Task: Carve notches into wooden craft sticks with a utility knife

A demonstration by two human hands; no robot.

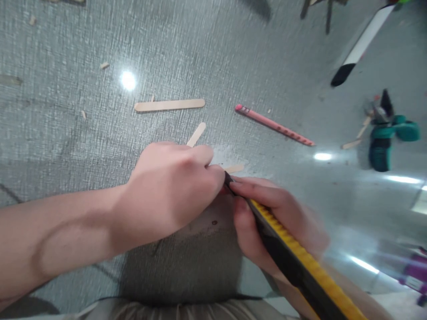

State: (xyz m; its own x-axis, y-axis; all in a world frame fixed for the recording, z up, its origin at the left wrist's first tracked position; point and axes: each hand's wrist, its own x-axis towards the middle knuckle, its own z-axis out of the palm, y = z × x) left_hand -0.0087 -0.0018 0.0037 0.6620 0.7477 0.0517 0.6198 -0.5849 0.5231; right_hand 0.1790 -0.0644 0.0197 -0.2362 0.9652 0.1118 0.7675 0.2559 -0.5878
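Observation:
My left hand (180, 182) is closed and pressed down over a wooden craft stick (236, 168), whose rounded end sticks out beyond my fingers. A second pale stick end (196, 134) shows above the knuckles; whether it belongs to another stick is hidden. Wrapped round a yellow and black utility knife (283, 240), my right hand (276, 209) holds its front end against the fingers of my left hand. The blade and the point of contact are hidden there. A whole craft stick (170, 105) lies flat just beyond the left hand.
A pink pencil (275, 126) lies ahead of my right hand. Farther right are teal-handled pliers (382, 138) beside broken stick pieces (352, 143), and a white, black-ended marker (362, 46). Small wood scraps (104, 65) are scattered left. A purple object (415, 271) stands at the right edge.

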